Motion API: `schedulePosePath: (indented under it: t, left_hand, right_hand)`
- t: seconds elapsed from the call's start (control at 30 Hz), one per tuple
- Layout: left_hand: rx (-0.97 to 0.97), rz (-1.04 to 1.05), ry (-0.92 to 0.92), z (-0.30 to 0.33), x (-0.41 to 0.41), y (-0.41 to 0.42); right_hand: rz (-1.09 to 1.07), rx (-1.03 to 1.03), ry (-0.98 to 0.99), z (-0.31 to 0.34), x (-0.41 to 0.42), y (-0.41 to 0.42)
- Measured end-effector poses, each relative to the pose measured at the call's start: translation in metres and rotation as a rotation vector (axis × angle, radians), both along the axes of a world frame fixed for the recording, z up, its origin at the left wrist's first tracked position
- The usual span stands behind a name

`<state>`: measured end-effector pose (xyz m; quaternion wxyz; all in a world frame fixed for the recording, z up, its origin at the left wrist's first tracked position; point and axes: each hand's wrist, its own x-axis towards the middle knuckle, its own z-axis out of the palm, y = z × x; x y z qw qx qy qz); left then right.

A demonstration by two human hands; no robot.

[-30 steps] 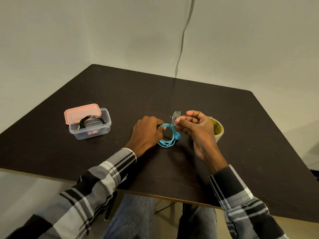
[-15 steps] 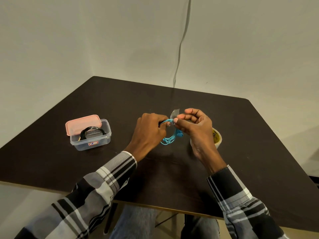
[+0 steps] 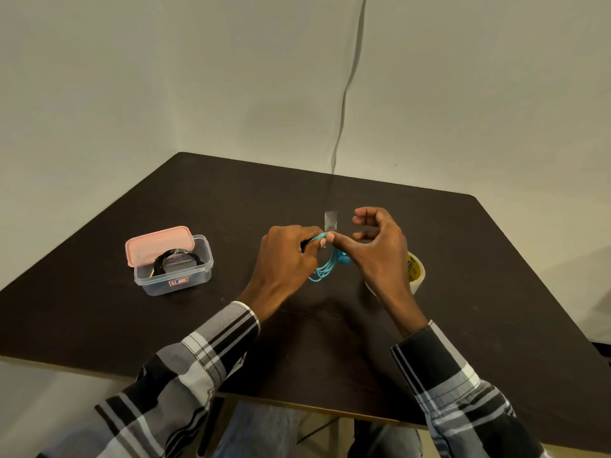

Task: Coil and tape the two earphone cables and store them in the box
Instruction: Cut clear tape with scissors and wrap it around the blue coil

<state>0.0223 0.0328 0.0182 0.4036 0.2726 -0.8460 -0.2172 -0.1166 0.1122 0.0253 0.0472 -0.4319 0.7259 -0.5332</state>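
Left hand tight round blue earphone coil; right hand half open, thumb on tape strip

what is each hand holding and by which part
The left hand grips the blue earphone coil at its top; right hand presses the tape strip onto it with its thumb.

Open tabletop along the far side and near right, with box at left and tape roll right of centre.

A dark surface stands against a pale wall; a thin grey cord runs down the wall; jeans show below the near edge.
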Motion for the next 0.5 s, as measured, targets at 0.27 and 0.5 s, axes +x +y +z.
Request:
schedulePosePath:
  t: [0.27,0.5]
  left_hand:
    - [0.135,-0.064,0.129,0.011,-0.003,0.0]
    - [0.248,-0.152,0.081,0.02,0.002,-0.004]
  right_hand:
    - [0.303,-0.018,-0.151,0.01,-0.005,0.005]
    - [0.298,-0.093,-0.064,0.014,-0.007,0.007]
